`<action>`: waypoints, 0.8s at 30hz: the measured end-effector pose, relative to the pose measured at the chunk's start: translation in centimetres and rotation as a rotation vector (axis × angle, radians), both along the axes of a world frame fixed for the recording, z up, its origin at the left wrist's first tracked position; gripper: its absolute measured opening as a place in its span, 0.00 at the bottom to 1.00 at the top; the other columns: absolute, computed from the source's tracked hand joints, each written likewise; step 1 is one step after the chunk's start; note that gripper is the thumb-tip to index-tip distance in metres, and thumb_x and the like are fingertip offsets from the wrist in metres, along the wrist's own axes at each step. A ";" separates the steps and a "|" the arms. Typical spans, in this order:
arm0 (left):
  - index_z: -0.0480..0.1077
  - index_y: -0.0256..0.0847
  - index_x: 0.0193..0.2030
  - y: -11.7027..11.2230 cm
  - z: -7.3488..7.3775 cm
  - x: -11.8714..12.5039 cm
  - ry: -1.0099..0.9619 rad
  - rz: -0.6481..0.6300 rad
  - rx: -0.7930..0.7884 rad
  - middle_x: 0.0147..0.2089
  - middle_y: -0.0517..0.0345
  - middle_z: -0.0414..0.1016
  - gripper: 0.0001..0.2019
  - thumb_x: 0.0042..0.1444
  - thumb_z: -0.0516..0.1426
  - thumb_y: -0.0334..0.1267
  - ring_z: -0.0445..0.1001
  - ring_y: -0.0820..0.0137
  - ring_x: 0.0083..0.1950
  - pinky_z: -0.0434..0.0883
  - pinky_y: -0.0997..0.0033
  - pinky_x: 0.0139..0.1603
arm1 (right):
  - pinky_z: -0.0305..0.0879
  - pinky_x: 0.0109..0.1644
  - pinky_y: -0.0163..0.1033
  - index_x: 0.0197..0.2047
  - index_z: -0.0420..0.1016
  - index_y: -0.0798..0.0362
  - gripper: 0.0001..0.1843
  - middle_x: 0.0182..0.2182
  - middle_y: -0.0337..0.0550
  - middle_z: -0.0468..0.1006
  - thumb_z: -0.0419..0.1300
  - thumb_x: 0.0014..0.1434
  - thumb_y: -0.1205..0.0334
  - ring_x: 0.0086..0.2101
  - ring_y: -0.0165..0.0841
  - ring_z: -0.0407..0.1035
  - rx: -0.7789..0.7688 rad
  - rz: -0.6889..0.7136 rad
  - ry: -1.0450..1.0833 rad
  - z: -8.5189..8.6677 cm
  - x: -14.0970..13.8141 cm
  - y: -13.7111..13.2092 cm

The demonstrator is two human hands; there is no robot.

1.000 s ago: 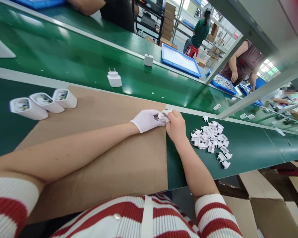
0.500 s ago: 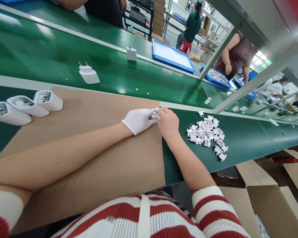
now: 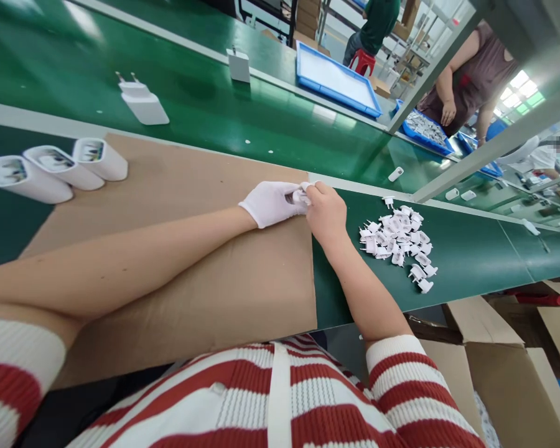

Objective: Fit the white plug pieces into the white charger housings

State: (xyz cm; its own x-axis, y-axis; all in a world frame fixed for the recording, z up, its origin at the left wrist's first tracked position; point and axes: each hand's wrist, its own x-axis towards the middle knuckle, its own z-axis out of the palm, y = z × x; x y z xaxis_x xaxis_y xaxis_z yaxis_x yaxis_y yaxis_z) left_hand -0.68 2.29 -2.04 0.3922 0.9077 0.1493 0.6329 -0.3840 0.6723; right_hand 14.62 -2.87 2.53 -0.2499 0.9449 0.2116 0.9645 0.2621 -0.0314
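My left hand [image 3: 271, 205], in a white glove, and my bare right hand [image 3: 327, 213] meet above the right edge of a flat cardboard sheet [image 3: 205, 274]. Both hands are closed around a small white plastic plug part [image 3: 300, 196], mostly covered by the fingers. To the right of my right hand lies a loose pile of white plug tops [image 3: 396, 236] with pins. On the left, three white charger housings [image 3: 105, 160] lie side by side, their open ends showing circuit parts inside.
Beyond the sheet runs a green conveyor [image 3: 191, 112] carrying a white charger [image 3: 144, 104] with two pins. Another white charger [image 3: 239, 65] stands farther back. A blue tray [image 3: 338, 81] and a person [image 3: 466, 81] are across the line. Open cardboard boxes [image 3: 508, 386] sit at lower right.
The camera view has shifted, so the bench items appear displaced. My hands stay together at the sheet's edge, still gripping the white part, with the fingers slightly rearranged.
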 end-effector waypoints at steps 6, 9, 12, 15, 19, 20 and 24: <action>0.80 0.45 0.50 -1.3 1.0 0.2 0.177 0.067 0.028 0.49 0.49 0.84 0.18 0.65 0.60 0.55 0.81 0.52 0.51 0.72 0.58 0.52 | 0.58 0.42 0.38 0.49 0.79 0.50 0.18 0.43 0.47 0.76 0.51 0.70 0.75 0.44 0.39 0.70 0.022 -0.008 0.070 -0.3 0.7 0.6; 0.80 0.43 0.51 -1.1 1.3 0.2 0.237 0.048 0.066 0.52 0.46 0.83 0.20 0.67 0.59 0.56 0.80 0.50 0.53 0.71 0.56 0.52 | 0.57 0.41 0.38 0.49 0.79 0.50 0.18 0.42 0.46 0.77 0.50 0.69 0.75 0.43 0.39 0.69 0.032 0.013 0.105 -0.3 0.9 0.7; 0.81 0.43 0.45 -0.1 1.0 0.2 0.196 -0.007 0.022 0.49 0.49 0.83 0.20 0.64 0.61 0.58 0.81 0.53 0.52 0.71 0.60 0.53 | 0.57 0.42 0.39 0.49 0.79 0.51 0.18 0.44 0.48 0.77 0.50 0.69 0.75 0.44 0.40 0.70 -0.015 -0.007 0.079 0.1 0.8 0.7; 0.81 0.44 0.43 0.5 0.4 0.2 0.125 -0.021 -0.006 0.46 0.55 0.84 0.18 0.61 0.62 0.57 0.81 0.56 0.51 0.71 0.64 0.53 | 0.57 0.43 0.38 0.51 0.79 0.51 0.20 0.46 0.48 0.77 0.50 0.69 0.76 0.45 0.40 0.71 -0.033 -0.017 0.065 0.3 0.8 0.9; 0.82 0.47 0.51 0.2 0.3 0.1 0.047 0.023 -0.006 0.47 0.57 0.85 0.19 0.61 0.62 0.54 0.81 0.58 0.51 0.71 0.65 0.54 | 0.59 0.43 0.39 0.51 0.79 0.51 0.20 0.44 0.48 0.76 0.50 0.66 0.76 0.45 0.41 0.70 0.018 0.047 0.119 -0.4 1.3 1.5; 0.82 0.49 0.55 -0.1 0.4 0.1 0.016 0.030 -0.019 0.47 0.58 0.85 0.20 0.60 0.63 0.53 0.81 0.58 0.50 0.71 0.65 0.54 | 0.60 0.43 0.39 0.50 0.79 0.51 0.20 0.43 0.47 0.76 0.50 0.66 0.76 0.44 0.41 0.70 0.041 0.063 0.154 -0.6 1.6 1.7; 0.80 0.52 0.61 -0.8 1.1 0.0 -0.042 0.048 -0.089 0.42 0.60 0.84 0.24 0.57 0.67 0.50 0.81 0.61 0.43 0.73 0.65 0.50 | 0.62 0.44 0.39 0.49 0.78 0.50 0.19 0.41 0.46 0.73 0.51 0.64 0.75 0.42 0.41 0.69 0.140 0.117 0.299 -1.2 2.6 2.2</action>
State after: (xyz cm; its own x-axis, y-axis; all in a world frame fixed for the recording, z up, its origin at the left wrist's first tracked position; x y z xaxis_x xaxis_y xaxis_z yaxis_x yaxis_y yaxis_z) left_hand -0.69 1.52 -0.99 0.3434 0.9356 0.0825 0.6199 -0.2917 0.7285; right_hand 17.27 -0.70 1.34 -0.2624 0.8702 0.4170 0.8814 0.3921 -0.2636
